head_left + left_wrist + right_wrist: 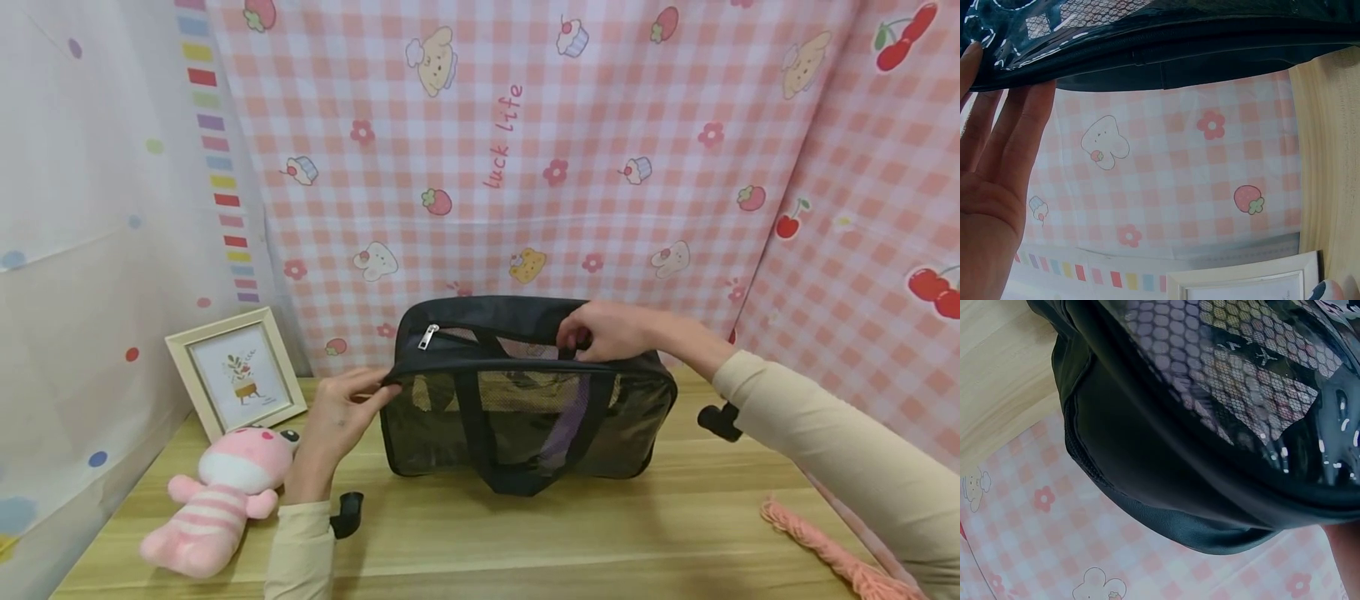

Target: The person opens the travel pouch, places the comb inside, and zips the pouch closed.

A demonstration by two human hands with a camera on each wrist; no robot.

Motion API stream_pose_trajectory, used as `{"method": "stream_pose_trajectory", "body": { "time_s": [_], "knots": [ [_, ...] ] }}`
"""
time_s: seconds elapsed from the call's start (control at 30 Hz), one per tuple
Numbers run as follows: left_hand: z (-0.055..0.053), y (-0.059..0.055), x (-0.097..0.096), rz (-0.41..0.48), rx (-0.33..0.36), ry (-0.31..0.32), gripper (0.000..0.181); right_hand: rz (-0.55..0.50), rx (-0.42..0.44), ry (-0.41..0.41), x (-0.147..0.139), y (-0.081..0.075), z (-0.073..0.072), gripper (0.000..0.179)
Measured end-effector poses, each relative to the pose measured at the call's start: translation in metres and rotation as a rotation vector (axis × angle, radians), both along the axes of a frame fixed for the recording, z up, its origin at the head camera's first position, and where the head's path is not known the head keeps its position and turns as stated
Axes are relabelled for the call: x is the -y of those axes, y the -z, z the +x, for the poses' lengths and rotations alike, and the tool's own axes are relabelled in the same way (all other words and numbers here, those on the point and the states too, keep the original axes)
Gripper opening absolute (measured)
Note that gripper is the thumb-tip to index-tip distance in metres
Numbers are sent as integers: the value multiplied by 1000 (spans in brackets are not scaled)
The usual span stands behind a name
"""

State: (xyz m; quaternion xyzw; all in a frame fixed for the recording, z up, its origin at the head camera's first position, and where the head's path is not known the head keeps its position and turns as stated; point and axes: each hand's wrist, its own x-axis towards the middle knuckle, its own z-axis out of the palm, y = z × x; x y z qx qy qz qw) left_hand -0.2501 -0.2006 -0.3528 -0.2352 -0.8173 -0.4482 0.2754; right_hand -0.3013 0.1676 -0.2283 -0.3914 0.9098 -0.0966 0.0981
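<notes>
A black zip-top handbag [517,433] with a see-through front stands upright on the table, its front handle [517,479] hanging down. The top zipper is partly undone, with a silver zipper pull [427,337] at the left end of the gap. My left hand [341,412] pinches the bag's upper left corner; in the left wrist view its thumb lies on the clear panel, fingers behind the edge. At the right part of the opening, my right hand [611,329] has its fingers curled over the bag's top edge. Purple and tan mesh [1166,347] shows through the clear panel.
On the left, a pink striped plush toy [213,508] lies before a cream picture frame [247,375]. A bundle of pink yarn [832,546] lies at the right front. Behind the table [570,550] hangs a pink checked cloth [600,225].
</notes>
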Motion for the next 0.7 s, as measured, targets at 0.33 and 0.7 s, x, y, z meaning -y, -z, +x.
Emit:
{"method": "stream_pose_trajectory", "body": {
  "time_s": [0.33,0.7],
  "knots": [
    [1,-1,1,0,3,-8,24,-74,26,-5,8,-8,-1,22],
    [-1,0,0,-17,-40,7,24,-137,-82,-84,43,-23,2,21]
  ]
}}
